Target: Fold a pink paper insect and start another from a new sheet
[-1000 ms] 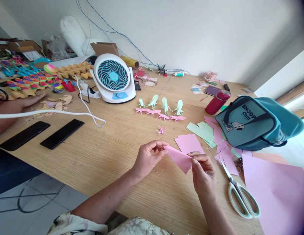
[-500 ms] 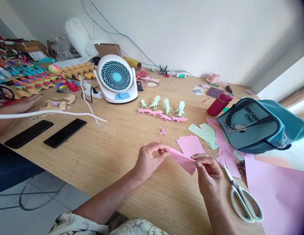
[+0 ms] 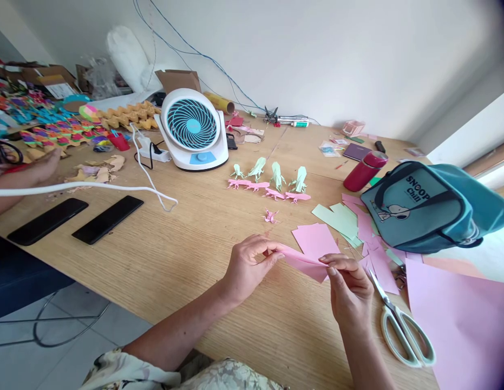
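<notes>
A folded sheet of pink paper [image 3: 303, 263] is stretched between my two hands, its crease running along the upper edge. My left hand [image 3: 252, 266] pinches its left end between thumb and fingers. The right end is pinched by my right hand [image 3: 351, 284]. Just behind the held sheet lies a small stack of pink paper [image 3: 315, 239]. Beyond my hands a small pink origami figure [image 3: 270, 216] sits alone. Farther back stand a row of pink origami figures [image 3: 272, 192] and a row of pale green origami figures [image 3: 277, 176].
White-handled scissors [image 3: 406, 333] lie right of my right hand, beside a large pink sheet [image 3: 458, 325]. Behind them are green paper pieces [image 3: 339, 221], a teal bag [image 3: 418, 206] and a red bottle [image 3: 364, 171]. A fan [image 3: 192, 130] and two phones [image 3: 108, 219] are leftward; another person's arm [image 3: 30, 176] rests far left.
The lower flap of the pink paper has swung up a little, so less of it shows. My right hand has shifted slightly right. The other person's hand at far left has moved.
</notes>
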### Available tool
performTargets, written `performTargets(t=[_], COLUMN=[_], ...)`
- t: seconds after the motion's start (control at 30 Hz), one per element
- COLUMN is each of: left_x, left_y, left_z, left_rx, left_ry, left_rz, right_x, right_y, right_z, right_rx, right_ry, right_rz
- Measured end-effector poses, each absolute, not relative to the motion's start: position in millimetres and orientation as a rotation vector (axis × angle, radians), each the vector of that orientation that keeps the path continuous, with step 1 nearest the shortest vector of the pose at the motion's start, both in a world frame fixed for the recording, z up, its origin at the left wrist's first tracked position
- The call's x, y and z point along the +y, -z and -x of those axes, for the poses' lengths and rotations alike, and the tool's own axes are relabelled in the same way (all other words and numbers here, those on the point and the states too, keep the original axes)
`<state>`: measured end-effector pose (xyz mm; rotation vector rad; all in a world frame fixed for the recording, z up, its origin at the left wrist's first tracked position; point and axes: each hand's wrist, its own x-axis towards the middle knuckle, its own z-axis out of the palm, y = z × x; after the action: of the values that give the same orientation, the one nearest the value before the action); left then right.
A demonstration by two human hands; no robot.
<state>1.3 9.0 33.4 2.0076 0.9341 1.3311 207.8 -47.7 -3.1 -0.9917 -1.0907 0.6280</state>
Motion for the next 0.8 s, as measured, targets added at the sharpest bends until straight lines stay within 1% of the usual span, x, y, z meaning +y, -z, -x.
performTargets(t=[0.53,0.73,0.8], left_x=[9,10,10], left_y=[-35,-48,-54], left_z=[-1,1,1], left_rx=[0.903,0.926,0.915], left_ry=[-1.342,-1.315,-1.253], left_rz=[-2.032,-2.002,-1.961], right_x=[-48,-50,-50], right_y=[2,2,1], right_z=[-207,-202,-199], right_rx=[-1.103,-1.071,-1.047], right_ry=[-0.610,-0.642,-0.685], right_rz=[0.998,1.019,1.050])
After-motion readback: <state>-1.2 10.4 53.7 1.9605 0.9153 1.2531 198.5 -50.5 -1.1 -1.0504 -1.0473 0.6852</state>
